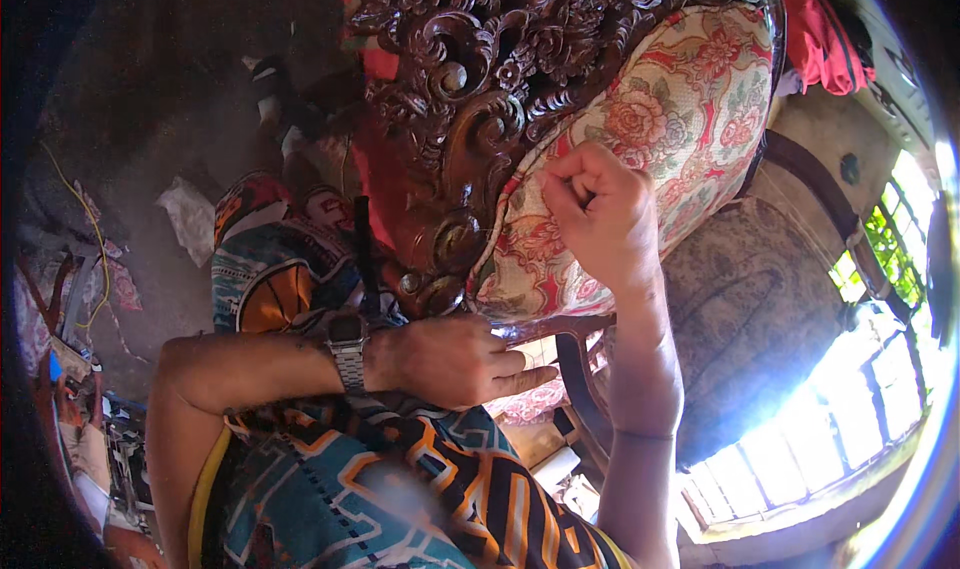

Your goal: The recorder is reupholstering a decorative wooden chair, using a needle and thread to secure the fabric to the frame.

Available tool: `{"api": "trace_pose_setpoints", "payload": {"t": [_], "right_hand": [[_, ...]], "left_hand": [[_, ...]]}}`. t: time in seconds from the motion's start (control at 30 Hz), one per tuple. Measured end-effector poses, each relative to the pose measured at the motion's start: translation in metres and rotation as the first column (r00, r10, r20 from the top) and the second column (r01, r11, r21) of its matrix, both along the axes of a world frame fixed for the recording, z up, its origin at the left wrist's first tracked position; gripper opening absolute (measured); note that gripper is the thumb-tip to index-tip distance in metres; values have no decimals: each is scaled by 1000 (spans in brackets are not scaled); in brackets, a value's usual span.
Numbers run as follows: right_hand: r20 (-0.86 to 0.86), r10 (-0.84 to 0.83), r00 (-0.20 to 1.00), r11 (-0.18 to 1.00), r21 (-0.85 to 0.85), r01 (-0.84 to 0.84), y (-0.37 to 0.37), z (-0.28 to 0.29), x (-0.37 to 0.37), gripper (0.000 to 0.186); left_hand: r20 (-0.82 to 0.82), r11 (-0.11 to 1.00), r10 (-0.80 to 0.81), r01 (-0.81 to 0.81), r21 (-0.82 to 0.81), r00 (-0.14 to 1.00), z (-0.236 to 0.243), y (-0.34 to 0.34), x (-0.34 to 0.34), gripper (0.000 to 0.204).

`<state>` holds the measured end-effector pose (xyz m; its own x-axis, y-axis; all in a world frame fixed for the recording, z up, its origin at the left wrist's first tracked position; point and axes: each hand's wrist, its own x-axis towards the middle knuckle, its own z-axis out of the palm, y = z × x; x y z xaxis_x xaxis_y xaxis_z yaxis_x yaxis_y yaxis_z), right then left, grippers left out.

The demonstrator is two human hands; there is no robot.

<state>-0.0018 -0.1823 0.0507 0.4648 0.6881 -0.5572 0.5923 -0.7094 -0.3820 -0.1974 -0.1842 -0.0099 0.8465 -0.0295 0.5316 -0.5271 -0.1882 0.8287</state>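
A dark, glossy carved wooden seat back (470, 119) stands before me, with a padded panel in floral red and cream fabric (640, 119). My right hand (600, 214) is closed in a pinch at the panel's near left part, close to its corded edge. Whatever its fingertips hold is too small or hidden to make out. Below the frame's lower edge, my left hand (435, 364), with a metal watch (347, 349) on the wrist, reaches to the right. Its fingers are stretched out, one pointing farthest, and the thumb is hidden.
A grey-brown patterned upholstered piece (755, 309) stands to the right, near a bright barred window (820, 409). Red cloth (825, 39) hangs at the far right. On the left floor lie a whitish scrap (187, 216), a yellow cord (100, 259) and assorted clutter.
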Motion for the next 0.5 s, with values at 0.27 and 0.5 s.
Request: {"api": "trace_pose_setpoints", "payload": {"t": [0.27,0.5], "right_hand": [[-22,6,1000,998,-68,-8,5,1,6,6],[-20,9,1000,998,-63,-11,7,2,5,6]], "left_hand": [[-6,999,-43,43,32,999,1,1,0,51],[7,998,-33,33,49,999,1,5,0,51]]}}
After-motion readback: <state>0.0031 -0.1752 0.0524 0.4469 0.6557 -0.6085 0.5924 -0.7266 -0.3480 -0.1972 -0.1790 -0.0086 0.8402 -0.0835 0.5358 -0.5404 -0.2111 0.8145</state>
